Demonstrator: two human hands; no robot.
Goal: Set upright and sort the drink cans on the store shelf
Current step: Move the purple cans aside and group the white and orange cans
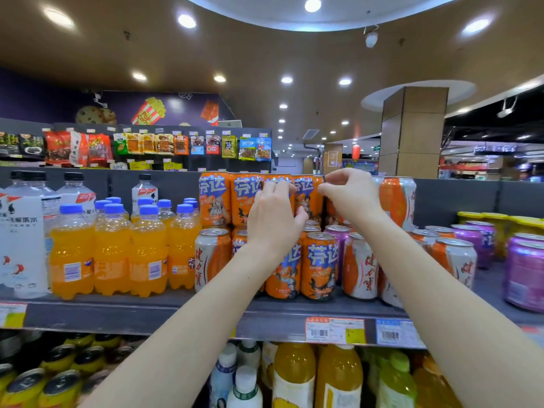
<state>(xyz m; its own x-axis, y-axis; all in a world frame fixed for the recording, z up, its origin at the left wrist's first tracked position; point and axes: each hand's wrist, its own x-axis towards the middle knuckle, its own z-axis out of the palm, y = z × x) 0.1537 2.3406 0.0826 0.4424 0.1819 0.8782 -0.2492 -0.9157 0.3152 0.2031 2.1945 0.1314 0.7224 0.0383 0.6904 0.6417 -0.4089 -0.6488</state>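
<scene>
Left of the stack (262,198), the orange bottles (112,248) stand in a tidy block on the shelf (176,313), and a white-and-orange can (212,257) sits upright just beside the stack's lower tier. My left hand (273,222) wraps the front of an upper-tier orange can (304,195), fingers curled on its face and thumb pressed at its side, so I judge it clamped on that can. Right of the stack's middle, my right hand (350,192) pinches at the top edge of the cans there; whether it actually holds anything I cannot tell. Further right stand purple cans (524,272). The risk, as I see it: the upper tier rests on can tops, so a sideways nudge could topple a neighbour onto the front row.
</scene>
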